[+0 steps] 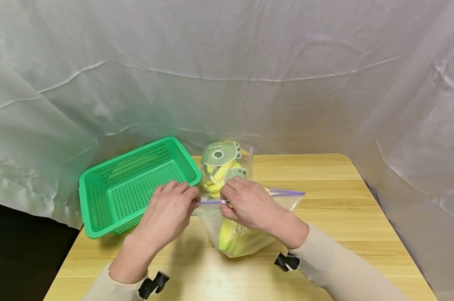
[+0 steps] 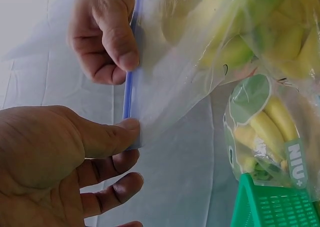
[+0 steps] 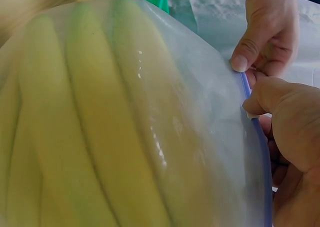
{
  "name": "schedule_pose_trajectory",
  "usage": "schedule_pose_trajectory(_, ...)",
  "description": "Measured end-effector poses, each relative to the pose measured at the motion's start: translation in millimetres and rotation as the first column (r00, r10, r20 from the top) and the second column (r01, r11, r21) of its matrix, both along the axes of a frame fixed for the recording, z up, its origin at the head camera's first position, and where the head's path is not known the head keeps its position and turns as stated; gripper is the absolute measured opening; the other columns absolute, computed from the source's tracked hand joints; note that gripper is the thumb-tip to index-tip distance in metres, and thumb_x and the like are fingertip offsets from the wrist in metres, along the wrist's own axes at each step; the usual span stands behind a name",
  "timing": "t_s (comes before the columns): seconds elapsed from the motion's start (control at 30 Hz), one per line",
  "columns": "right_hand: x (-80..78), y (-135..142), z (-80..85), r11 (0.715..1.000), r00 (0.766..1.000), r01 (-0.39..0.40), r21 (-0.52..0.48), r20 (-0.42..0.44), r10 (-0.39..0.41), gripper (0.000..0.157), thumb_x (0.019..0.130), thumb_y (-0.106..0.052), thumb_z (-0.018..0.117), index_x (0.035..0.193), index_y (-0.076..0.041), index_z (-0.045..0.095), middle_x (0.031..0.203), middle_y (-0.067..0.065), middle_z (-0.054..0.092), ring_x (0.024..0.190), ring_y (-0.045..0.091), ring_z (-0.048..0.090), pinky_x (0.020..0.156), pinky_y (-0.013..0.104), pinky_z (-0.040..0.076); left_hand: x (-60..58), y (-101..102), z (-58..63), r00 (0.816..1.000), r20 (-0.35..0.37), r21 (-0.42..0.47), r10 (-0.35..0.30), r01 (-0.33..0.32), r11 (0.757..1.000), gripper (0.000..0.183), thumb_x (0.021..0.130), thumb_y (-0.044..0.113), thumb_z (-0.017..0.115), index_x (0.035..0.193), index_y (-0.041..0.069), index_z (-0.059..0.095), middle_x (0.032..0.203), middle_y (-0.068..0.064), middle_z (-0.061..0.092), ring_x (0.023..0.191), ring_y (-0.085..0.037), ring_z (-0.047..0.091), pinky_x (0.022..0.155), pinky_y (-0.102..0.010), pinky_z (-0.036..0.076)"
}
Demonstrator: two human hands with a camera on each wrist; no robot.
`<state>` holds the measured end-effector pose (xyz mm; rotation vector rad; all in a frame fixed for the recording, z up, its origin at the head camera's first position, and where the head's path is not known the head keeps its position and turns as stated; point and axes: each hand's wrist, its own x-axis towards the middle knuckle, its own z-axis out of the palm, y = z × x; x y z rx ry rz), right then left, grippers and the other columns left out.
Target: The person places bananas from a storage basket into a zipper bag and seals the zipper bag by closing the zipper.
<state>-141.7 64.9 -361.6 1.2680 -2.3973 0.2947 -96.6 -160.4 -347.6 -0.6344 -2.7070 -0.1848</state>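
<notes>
A clear zip bag (image 1: 211, 225) with a purple zip strip (image 1: 287, 193) holds yellow-green bananas (image 3: 95, 102). My left hand (image 1: 170, 209) pinches the strip's left end between thumb and forefinger; its other fingers hang loosely bent in the left wrist view. Close beside it, my right hand (image 1: 251, 207) pinches a small white slider (image 1: 224, 202) on the strip. The right palm covers part of the bag in the head view. Directly behind stands a second clear bag (image 1: 218, 155), printed with a green cartoon creature and containing bananas (image 1: 217, 177).
A green perforated basket (image 1: 136, 192) sits on the left of the wooden table (image 1: 347, 251), its right end near the second bag. Grey cloth (image 1: 227, 96) hangs behind the table and along its right side.
</notes>
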Motion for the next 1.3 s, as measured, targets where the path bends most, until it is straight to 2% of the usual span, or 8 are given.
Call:
schedule_pose_trajectory(0.53,-4.4,31.5,2.6,1.000,1.000,-0.001,0.015,0.020,0.001,0.007,0.088,-0.022,0.060,0.086,-0.015,0.058,0.081,-0.006,0.053,0.075,0.011,0.049,0.063,0.024,0.045,-2.5,-7.2,-1.8,1.000,0.006,0.022,0.002,-0.002,1.000,0.010,0.087,0.019,0.073,0.084,0.021,0.065,0.079,0.008,0.060,0.079,-0.019,0.052,0.071,-0.039,0.044)
schedule_pose_trajectory(0.77,-4.7,45.2,2.1,1.000,1.000,0.016,0.010,0.015,-0.016,0.008,0.088,-0.022,0.060,0.085,-0.015,0.059,0.079,-0.006,0.052,0.072,0.011,0.048,0.061,0.024,0.043,-2.1,-9.0,-1.6,1.000,0.019,0.025,0.011,-0.011,1.000,0.009,0.088,0.019,0.072,0.083,0.021,0.064,0.077,0.008,0.059,0.075,-0.017,0.048,0.066,-0.034,0.040)
schedule_pose_trajectory(1.03,-4.3,50.6,0.6,1.000,1.000,0.001,-0.020,-0.005,-0.001,0.007,0.087,-0.021,0.060,0.085,-0.014,0.060,0.079,-0.007,0.052,0.072,0.009,0.049,0.059,0.022,0.043,-1.5,-8.3,-2.5,0.999,0.025,0.030,0.023,-0.023,0.999,0.009,0.088,0.019,0.072,0.084,0.022,0.064,0.078,0.008,0.059,0.077,-0.017,0.049,0.064,-0.032,0.037)
schedule_pose_trajectory(1.3,-4.8,51.6,0.4,1.000,1.000,0.003,-0.012,-0.016,-0.004,0.009,0.088,-0.022,0.060,0.085,-0.013,0.061,0.079,-0.006,0.054,0.072,0.009,0.049,0.060,0.022,0.044,-1.9,-8.4,-3.9,1.000,0.021,0.045,0.017,-0.018,0.999,0.010,0.088,0.019,0.072,0.083,0.023,0.064,0.078,0.009,0.058,0.076,-0.017,0.050,0.066,-0.035,0.040)
